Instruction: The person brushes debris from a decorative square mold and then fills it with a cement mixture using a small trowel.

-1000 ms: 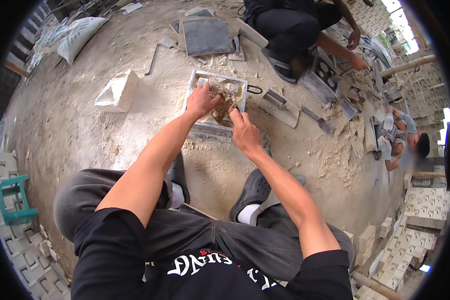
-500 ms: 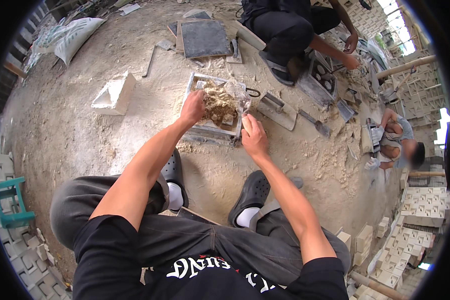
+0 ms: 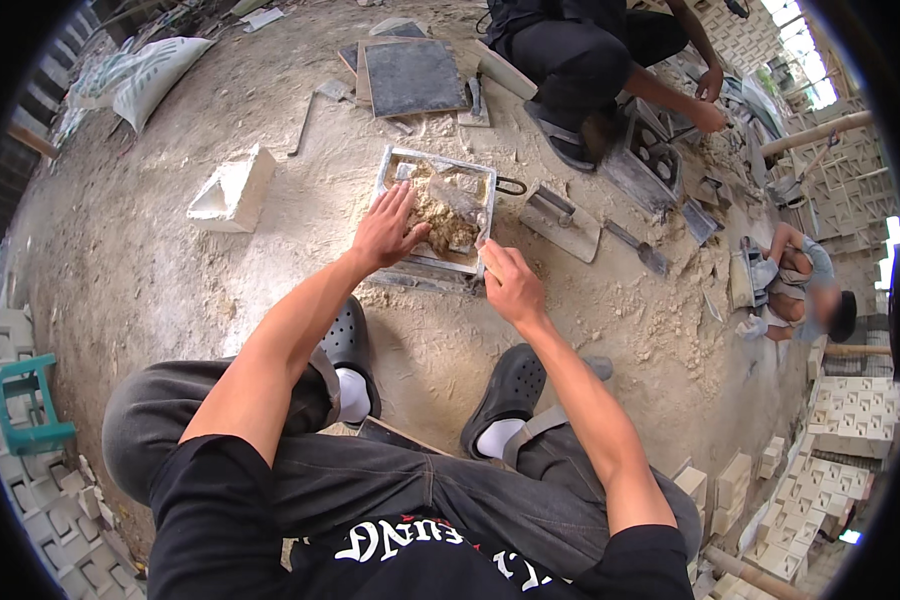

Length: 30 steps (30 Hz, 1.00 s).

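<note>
If the pale-handled metal trowel (image 3: 458, 203) gripped by the right hand (image 3: 515, 283) is tilted, tan mortar (image 3: 432, 222) could be spilled nearward from the grey rectangular mould (image 3: 445, 264). The left hand (image 3: 380, 236) is spread flat

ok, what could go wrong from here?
1. Nick: the right hand grips a trowel whose blade lies over the mix, near the bare left hand; a slip might catch fingers.
2. Spill or voids: the mix looks lumpy and unevenly spread inside the frame, so some could go over the rim or pack poorly.
</note>
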Tool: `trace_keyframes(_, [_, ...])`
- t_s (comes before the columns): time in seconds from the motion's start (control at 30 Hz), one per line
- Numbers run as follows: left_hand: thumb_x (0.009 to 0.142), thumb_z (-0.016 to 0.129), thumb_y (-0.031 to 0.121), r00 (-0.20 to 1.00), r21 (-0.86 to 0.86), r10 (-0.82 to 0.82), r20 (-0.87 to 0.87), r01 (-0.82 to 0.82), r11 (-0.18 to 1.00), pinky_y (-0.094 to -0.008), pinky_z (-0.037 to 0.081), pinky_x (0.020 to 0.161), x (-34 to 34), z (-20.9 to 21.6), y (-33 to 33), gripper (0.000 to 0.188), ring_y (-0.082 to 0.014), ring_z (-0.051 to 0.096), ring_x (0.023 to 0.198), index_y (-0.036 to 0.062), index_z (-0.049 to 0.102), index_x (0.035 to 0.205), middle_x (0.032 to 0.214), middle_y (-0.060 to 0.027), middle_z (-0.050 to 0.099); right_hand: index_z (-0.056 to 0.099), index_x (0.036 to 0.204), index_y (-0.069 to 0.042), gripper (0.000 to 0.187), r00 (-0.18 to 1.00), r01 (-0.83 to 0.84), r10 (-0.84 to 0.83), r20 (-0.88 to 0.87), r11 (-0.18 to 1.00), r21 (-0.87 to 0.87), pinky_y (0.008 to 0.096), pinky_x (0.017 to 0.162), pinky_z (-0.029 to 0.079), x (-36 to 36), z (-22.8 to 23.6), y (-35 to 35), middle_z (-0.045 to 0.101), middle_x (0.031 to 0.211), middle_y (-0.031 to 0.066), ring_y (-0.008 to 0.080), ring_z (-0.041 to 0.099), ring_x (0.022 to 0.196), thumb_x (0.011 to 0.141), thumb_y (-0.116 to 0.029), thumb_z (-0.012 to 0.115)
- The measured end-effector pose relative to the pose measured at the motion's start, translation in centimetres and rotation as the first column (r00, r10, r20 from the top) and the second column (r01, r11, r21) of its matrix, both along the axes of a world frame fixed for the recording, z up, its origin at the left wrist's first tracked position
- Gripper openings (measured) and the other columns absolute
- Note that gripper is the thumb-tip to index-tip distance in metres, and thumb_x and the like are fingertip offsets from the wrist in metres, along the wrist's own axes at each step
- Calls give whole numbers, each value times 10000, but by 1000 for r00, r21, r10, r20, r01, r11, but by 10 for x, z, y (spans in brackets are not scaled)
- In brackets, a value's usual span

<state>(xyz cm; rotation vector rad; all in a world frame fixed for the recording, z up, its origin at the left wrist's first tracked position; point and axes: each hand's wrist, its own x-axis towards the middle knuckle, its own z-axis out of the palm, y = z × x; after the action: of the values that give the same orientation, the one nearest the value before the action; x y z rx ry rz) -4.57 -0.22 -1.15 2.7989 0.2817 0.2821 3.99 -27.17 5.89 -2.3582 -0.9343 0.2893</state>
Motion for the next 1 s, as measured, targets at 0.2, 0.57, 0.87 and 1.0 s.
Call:
trace_keyframes(0.2, [956, 434, 718, 1000, 75, -16, -15, 18, 997, -437, 146, 1266, -6, 3, 0, 1011, -352, 202, 1543, -77, 251, 1553, 1637, -245, 249, 605, 1362, -145, 494, 990, 68, -91, 107, 976, 207, 447, 844, 558, -7, -2, 5, 656, 1233, 99, 371, 671, 1044, 874, -112, 672])
trace_keyframes(0.57, [787, 439, 916, 959, 181, 239, -153, -210, 961, -476, 55, 1269, -10, 14, -11, 1292, -349, 105, 1567, -88, 210, 1566, 1654, -249, 199, 662, 1276, -168, 377, 950, -212, 197, 244, 976, 38, 456, 653, 588, -4, 0, -4, 690, 1075, 70, 341, 713, 857, 921, -72, 580])
trace_keyframes(0.87, [787, 524, 876, 970, 66, 217, -112, -210, 975, -471, 94, 1265, -3, 13, -15, 1287, -380, 109, 1560, -116, 214, 1547, 1643, -275, 198, 646, 1323, -142, 397, 982, -116, 120, 144, 993, -32, 465, 703, 574, -1, -3, 17, 689, 1131, 69, 346, 709, 897, 928, -127, 609])
trace_keyframes(1.0, [792, 516, 878, 962, 61, 253, -106, -247, 967, -466, 106, 1265, 2, 11, -17, 1290, -387, 123, 1556, -127, 208, 1541, 1638, -284, 202, 618, 1334, -141, 374, 973, -143, 137, 188, 990, 20, 505, 671, 579, 3, -6, 20, 693, 1089, 114, 397, 703, 865, 966, -138, 550])
